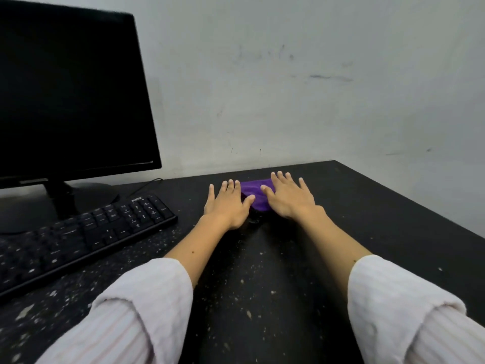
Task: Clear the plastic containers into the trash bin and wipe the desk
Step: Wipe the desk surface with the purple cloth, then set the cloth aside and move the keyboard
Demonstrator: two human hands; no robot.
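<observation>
A purple cloth (256,195) lies bunched on the black desk (367,219) near its far edge. My right hand (288,198) rests flat on the cloth's right part with fingers spread. My left hand (228,203) lies flat beside it, thumb touching the cloth's left side. Both palms press down; neither hand curls around anything. No plastic container or trash bin is in view. The desk surface is speckled with pale spots, with a darker strip running between my arms.
A black keyboard (78,240) sits at the left, its right end close to my left hand. Behind it stands a dark monitor (70,95) on a round base. A grey wall backs the desk. The desk's right edge runs diagonally at the right.
</observation>
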